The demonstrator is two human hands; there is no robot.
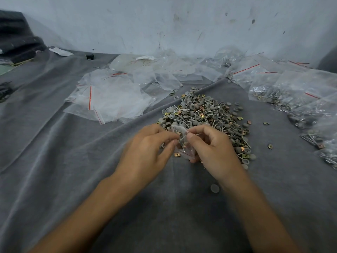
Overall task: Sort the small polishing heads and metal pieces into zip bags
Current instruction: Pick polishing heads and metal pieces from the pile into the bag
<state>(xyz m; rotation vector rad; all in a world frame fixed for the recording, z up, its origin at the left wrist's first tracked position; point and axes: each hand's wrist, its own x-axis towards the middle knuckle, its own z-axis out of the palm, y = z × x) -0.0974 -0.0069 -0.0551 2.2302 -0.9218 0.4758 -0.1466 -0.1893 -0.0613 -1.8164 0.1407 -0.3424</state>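
A small clear zip bag (pixel 184 143) with a few metal pieces and grey heads inside is held between both hands at the near edge of the pile. My left hand (pixel 145 152) pinches its left side with thumb and fingers. My right hand (pixel 211 148) pinches its right side. Just beyond lies the pile (pixel 206 115) of grey round polishing heads, brass-coloured square clips and thin metal pins. One brass clip (pixel 176 154) shows under the bag.
Empty zip bags (pixel 109 99) with red seal lines lie spread to the left and back. Filled bags (pixel 300 99) are heaped on the right. A loose grey head (pixel 214 188) lies by my right wrist. Grey cloth (pixel 54 143) covers the surface; a wall stands behind.
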